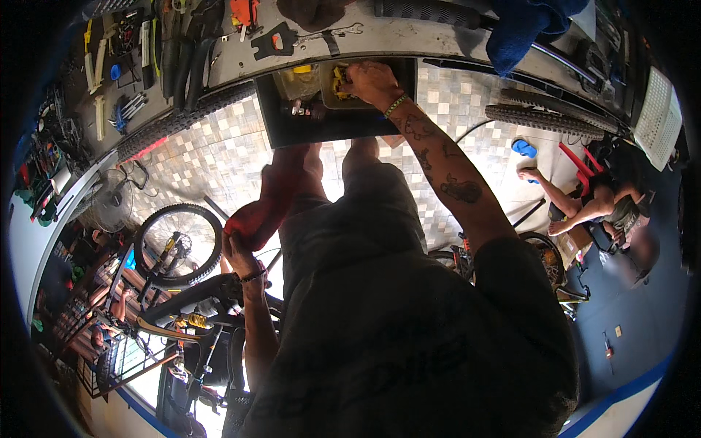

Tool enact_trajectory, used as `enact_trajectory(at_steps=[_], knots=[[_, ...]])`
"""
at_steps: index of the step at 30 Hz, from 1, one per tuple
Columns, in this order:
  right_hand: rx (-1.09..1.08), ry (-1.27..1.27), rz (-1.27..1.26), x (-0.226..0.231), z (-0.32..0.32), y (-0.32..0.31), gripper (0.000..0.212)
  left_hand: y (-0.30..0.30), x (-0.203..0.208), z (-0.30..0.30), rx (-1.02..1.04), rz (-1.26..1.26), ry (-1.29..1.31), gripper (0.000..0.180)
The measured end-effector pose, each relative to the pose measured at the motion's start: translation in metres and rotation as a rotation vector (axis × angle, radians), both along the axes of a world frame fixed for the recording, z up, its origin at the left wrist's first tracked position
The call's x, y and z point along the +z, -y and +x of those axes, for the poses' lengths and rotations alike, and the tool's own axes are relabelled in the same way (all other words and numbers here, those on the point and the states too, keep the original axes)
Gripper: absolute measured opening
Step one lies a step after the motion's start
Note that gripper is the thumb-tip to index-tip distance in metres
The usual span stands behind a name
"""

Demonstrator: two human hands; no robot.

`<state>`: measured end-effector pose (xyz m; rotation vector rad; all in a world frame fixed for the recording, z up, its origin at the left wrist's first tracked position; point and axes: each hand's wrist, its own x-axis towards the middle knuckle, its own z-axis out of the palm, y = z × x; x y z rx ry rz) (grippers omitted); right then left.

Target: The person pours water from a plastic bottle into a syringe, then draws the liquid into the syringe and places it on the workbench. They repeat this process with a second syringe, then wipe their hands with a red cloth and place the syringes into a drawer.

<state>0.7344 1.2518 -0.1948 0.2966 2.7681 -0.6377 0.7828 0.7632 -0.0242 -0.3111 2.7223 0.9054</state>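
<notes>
An open dark drawer [292, 133] juts out below the workbench edge. My right hand [372, 82] reaches into a small grey bin [350, 104] inside it, fingers curled down among small yellow pieces [338, 79]. Whether a piece is between those fingertips is hidden. Beside the bin lie a clear container with a yellow lid [301, 69] and a small dark item [303, 109]. Low at my left side, my left hand [237, 255] is closed round the lower end of a long red cloth [266, 208], which hangs by my leg.
On the workbench [234, 62] lie a wrench [332, 31], a black flat tool [274, 41] and a blue cloth [527, 33]. Tyres [544, 117] hang under its right side. A bicycle wheel [179, 244] stands at left. A person [602, 208] sits at right near a blue sandal [523, 148].
</notes>
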Motion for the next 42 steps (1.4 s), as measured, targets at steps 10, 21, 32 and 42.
enact_trajectory(at_steps=[10,21,32,42], knots=[[0.0,-0.13,0.253,-0.006,0.021,-0.011,0.022,-0.036,0.021,-0.007,0.159,0.103,0.223,0.036],[0.249,0.037,0.222,0.002,0.01,-0.025,0.031,-0.004,0.001,0.014,0.187,0.19,0.249,0.055],[0.28,-0.123,0.006,0.0,0.017,-0.018,0.042,-0.016,-0.003,0.018,0.078,0.096,0.229,0.044],[0.229,0.026,0.121,0.005,0.011,-0.018,0.009,-0.023,-0.004,0.03,0.196,0.167,0.215,0.043]])
